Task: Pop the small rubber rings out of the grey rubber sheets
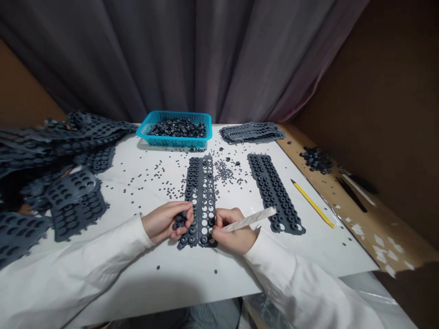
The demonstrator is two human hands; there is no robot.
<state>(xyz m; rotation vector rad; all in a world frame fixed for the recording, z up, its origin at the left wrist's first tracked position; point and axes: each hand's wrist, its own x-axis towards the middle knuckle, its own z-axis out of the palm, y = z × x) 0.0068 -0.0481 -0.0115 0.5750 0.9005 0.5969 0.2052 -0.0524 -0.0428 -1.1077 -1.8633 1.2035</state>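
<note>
A dark grey rubber sheet [198, 205] with rows of round holes lies lengthwise before me, some holes open to the white table and some filled with ring-shaped parts. At its left edge my left hand [168, 220] is closed on several small black rubber parts [179, 222], thumb and forefinger touching the sheet. On the sheet's right edge my right hand [235, 233] grips a white, pen-like stick [254, 218], wrapped in what looks like paper or tape. The stick's working tip is hidden by my fingers.
Small black discs [224, 172] are scattered over the white tabletop [236, 278]. A blue basket [209, 132] of black parts stands behind. To the right lie another sheet [274, 192], a yellow pencil [313, 204] and a pile of black pieces [316, 160]. Perforated sheets [78, 201] heap up on the left.
</note>
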